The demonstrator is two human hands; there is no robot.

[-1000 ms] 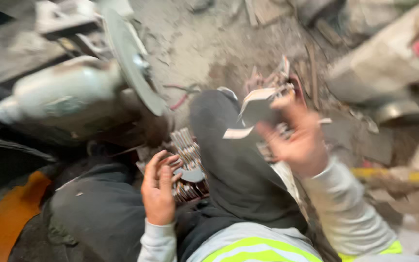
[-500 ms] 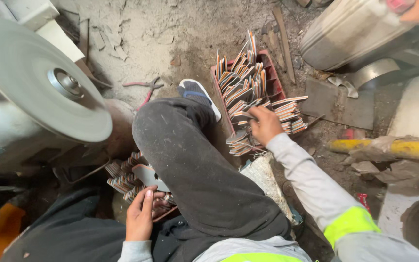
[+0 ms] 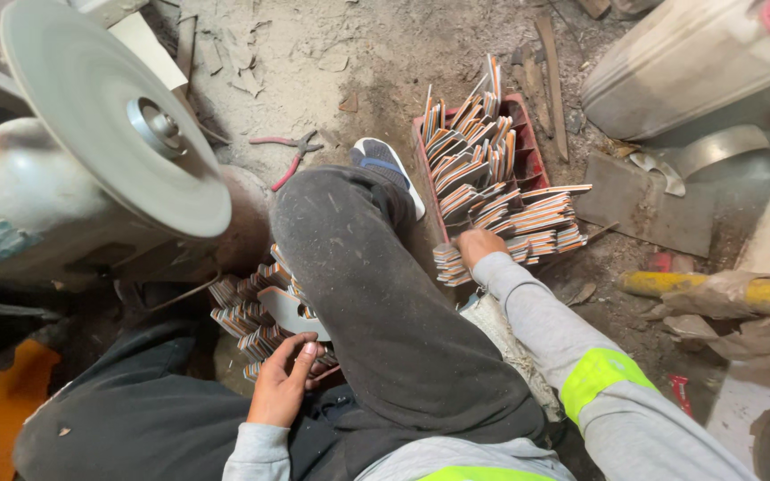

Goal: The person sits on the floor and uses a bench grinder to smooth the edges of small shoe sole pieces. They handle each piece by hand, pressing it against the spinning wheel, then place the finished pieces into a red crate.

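Far left: the big grey abrasive disc (image 3: 113,116) on its dusty grey motor housing (image 3: 37,209) is sitting just above your left knee, rim facing the lap. Can't tell if it is spinning.

Your left hand (image 3: 282,383) is resting fingertips on the flat grey cut-out metal plate (image 3: 291,312) atop the low heap of thin striped-edge flat plates (image 3: 247,312) between your legs. Fingers are loosely extended, not closed round anything.

Centre: your dark-trousered right leg (image 3: 376,303) is crossing between both piles, blue shoe (image 3: 385,165) pointing away. Red-handled pliers (image 3: 282,151) are lying on the dusty floor beyond, well apart from either hand.

Right: your right hand (image 3: 479,248) is curling over the near end of the fanned stack of the same thin plates (image 3: 514,227), spilling from the red plastic crate (image 3: 528,165). Fingers are hidden under the knuckles, so I can't tell if they are pinching one.

Handling, my read: these plates look stiff, thin, light singly, with sharp edges, and they slide on each other. Take one by its flat faces near an end, not the edge.

Room: it's tight. Disc to the left, leg in the middle, yellow-wrapped bar (image 3: 715,289) and grey scrap plate (image 3: 643,200) to the right. The freest path is running over the knee.
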